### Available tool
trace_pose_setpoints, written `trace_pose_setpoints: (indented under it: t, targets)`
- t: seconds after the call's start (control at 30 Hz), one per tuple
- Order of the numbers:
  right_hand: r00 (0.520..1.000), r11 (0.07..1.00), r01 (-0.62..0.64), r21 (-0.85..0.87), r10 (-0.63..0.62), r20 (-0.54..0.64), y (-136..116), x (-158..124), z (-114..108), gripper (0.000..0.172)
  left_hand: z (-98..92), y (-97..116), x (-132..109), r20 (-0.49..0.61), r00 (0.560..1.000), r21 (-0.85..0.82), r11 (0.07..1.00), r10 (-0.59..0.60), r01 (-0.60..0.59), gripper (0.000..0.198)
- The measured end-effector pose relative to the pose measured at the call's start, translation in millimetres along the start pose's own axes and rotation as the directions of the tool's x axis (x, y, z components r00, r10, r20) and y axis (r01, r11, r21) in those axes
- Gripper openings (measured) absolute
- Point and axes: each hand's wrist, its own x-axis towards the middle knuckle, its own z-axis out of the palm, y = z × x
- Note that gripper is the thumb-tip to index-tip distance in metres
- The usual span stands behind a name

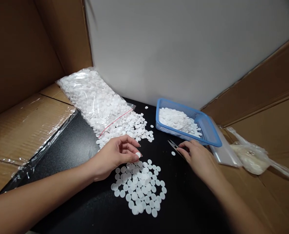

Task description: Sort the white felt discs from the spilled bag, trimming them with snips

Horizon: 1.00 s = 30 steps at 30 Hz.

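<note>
My left hand [115, 155] hovers over a pile of small white round discs [141, 187] on the black table, its fingertips pinching one white disc [138, 155]. My right hand [195, 156] rests on the table to the right, fingers closed on small metal thread snips [174, 146] whose blades point up and left. A single disc [173, 153] lies beside the snips. Behind the right hand stands a blue plastic basket [211, 131] filled with more white discs.
An open clear zip bag [95, 100] full of white discs spills onto the table at the back left. Cardboard boxes flank both sides, with a white wall behind. A crumpled plastic bag [250, 156] and flat clear bags [223, 152] lie at the right.
</note>
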Motion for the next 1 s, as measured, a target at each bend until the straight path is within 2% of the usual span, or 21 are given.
trace_pose_setpoints:
  t: [0.27,0.5,0.63,0.73,0.8,0.9,1.0]
  targets:
    - [0.992,0.963,-0.105,0.249,0.084,0.094,-0.6,4.4,-4.3,0.023,-0.1,2.0,-0.9,-0.019,0.997,-0.080,0.994,-0.079,0.078,0.026]
    - [0.998,0.967,-0.057,0.248,0.055,0.017,1.1,4.1,-3.4,0.039,-3.5,-2.5,0.8,-0.063,0.983,-0.163,0.974,-0.172,0.160,0.030]
    - [0.995,0.965,-0.097,0.245,0.086,0.054,0.1,4.2,-2.3,0.053,-3.9,-4.4,2.9,-0.065,0.980,-0.184,0.967,-0.189,0.174,0.028]
    - [0.988,0.958,-0.129,0.255,0.103,0.113,-1.9,5.6,-2.9,0.057,-4.9,-4.9,3.4,-0.075,0.980,-0.180,0.969,-0.185,0.170,0.026]
    - [0.991,0.962,-0.108,0.252,0.085,0.100,-3.5,5.6,-5.8,0.058,-5.2,-4.5,3.3,-0.077,0.983,-0.163,0.975,-0.167,0.153,0.024]
    - [0.997,0.966,-0.071,0.248,0.079,-0.022,-7.0,1.3,-15.5,0.053,-1.5,-1.2,4.7,-0.025,0.987,-0.129,0.980,-0.156,0.152,0.023]
    - [0.986,0.915,-0.119,0.384,0.154,-0.061,-14.6,-8.3,-28.5,0.032,11.3,6.4,10.9,0.032,0.982,-0.089,0.978,-0.185,0.187,0.022]
